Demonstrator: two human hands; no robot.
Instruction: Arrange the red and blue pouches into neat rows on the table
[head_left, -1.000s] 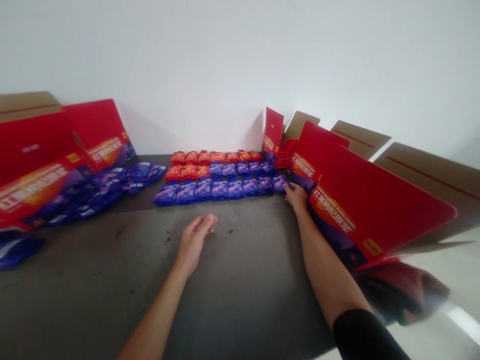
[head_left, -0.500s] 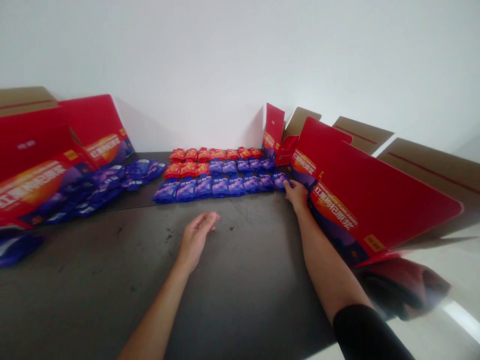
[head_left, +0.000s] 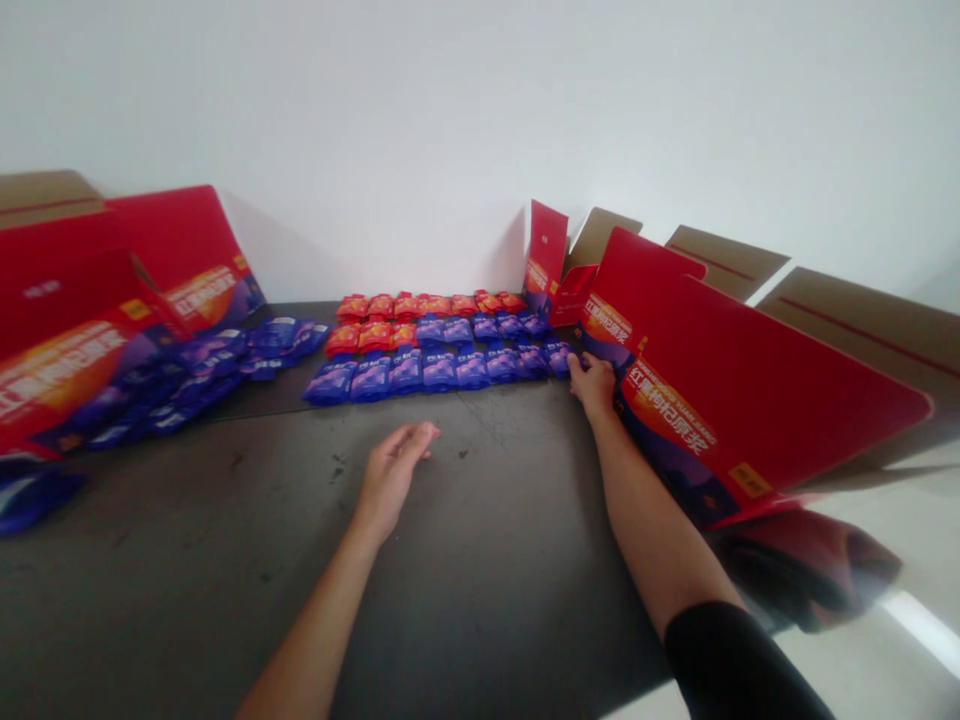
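Small purple pouches (head_left: 439, 370) lie in a front row, side by side and slightly overlapping, on the dark table (head_left: 480, 560). Behind them is a middle row of red pouches (head_left: 375, 337) and purple ones, then a back row of red pouches. My right hand (head_left: 592, 382) is at the right end of the front row, fingers closed at the edge of the last purple pouch (head_left: 556, 358); its fingertips are partly hidden. Over the bare table in front of the rows is my left hand (head_left: 397, 470), loosely closed with thumb against fingers, nothing visible in it.
Red printed cartons (head_left: 750, 390) with raised flaps stand along the right, close beside my right forearm. More red cartons (head_left: 67, 330) stand at left, with a heap of purple pouches (head_left: 202, 370) against them. A white wall (head_left: 390, 130) closes the back.
The view has shifted very slightly. Both hands and the pouch rows keep practically the same places, my right hand still at the end pouch.
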